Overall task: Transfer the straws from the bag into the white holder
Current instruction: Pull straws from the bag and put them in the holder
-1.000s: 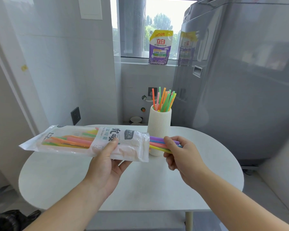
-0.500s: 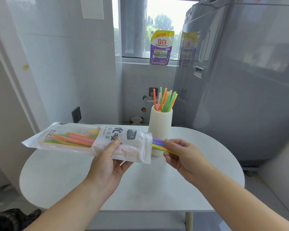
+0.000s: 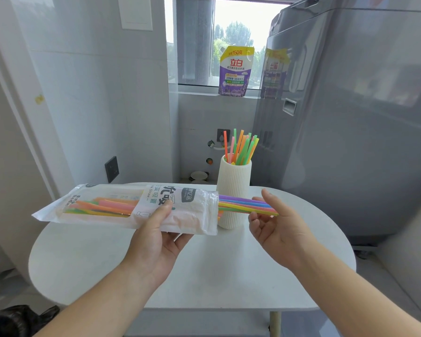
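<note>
My left hand (image 3: 159, 235) grips a clear plastic straw bag (image 3: 122, 206) from below, thumb on its printed label, and holds it level above the table. A bundle of coloured straws (image 3: 243, 205) sticks out of the bag's right mouth. My right hand (image 3: 278, 228) is at the straw tips, thumb lifted off them and fingers loosely bent underneath, so the tips lie across the fingers. The ribbed white holder (image 3: 232, 184) stands upright behind the bag's mouth, with several straws (image 3: 241, 148) standing in it.
The round white table (image 3: 204, 271) carries the holder near its back edge. A grey appliance (image 3: 350, 117) rises close on the right and a tiled wall on the left. A purple detergent pouch (image 3: 236, 71) sits on the windowsill.
The straws now stick further out of the bag to the right. My right hand has gone from pinching them to a loose hold with the thumb raised. The bag has barely moved.
</note>
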Motion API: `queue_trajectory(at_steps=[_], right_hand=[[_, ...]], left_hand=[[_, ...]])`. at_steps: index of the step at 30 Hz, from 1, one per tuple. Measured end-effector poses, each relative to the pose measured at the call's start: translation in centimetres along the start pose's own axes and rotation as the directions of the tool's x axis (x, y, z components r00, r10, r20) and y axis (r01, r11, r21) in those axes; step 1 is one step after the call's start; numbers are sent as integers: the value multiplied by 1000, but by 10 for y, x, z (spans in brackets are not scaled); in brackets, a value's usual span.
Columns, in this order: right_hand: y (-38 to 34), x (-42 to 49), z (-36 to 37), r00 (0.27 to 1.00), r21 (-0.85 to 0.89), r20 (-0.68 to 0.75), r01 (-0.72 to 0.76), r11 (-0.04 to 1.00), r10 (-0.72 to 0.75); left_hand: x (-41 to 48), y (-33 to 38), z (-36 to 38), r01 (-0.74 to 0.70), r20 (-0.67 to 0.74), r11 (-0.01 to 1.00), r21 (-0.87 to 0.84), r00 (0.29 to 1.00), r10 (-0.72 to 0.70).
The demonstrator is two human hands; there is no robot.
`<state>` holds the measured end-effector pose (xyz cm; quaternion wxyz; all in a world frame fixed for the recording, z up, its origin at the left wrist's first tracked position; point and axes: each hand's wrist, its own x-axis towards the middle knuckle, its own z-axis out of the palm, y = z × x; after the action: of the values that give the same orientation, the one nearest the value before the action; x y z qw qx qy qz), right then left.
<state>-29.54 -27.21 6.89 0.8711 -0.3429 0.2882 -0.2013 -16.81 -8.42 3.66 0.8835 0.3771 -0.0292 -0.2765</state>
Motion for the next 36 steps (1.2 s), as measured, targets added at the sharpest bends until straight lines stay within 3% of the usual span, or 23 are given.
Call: queue_trajectory(at_steps=[6, 22, 27, 31, 36], right_hand=[[16, -3, 10, 995, 222, 89, 28, 975, -49], [25, 0, 27, 996, 223, 47, 61, 973, -73], [22, 5, 26, 986, 87, -63, 158, 983, -153], [9, 10, 22, 951, -158, -126, 262, 952, -283], [-11, 13, 19, 889, -337, -72, 405, 850, -452]], left_hand=[[-1, 0, 1, 20, 4, 1000, -7, 1000, -20], [-6, -6, 6, 42, 38, 999, -8, 998, -42], [-5, -6, 5, 57, 30, 998, -9, 998, -56], [-2, -4, 2, 59, 10, 998, -20, 998, -59], [2, 0, -1, 56, -20, 997, -57, 998, -58]])
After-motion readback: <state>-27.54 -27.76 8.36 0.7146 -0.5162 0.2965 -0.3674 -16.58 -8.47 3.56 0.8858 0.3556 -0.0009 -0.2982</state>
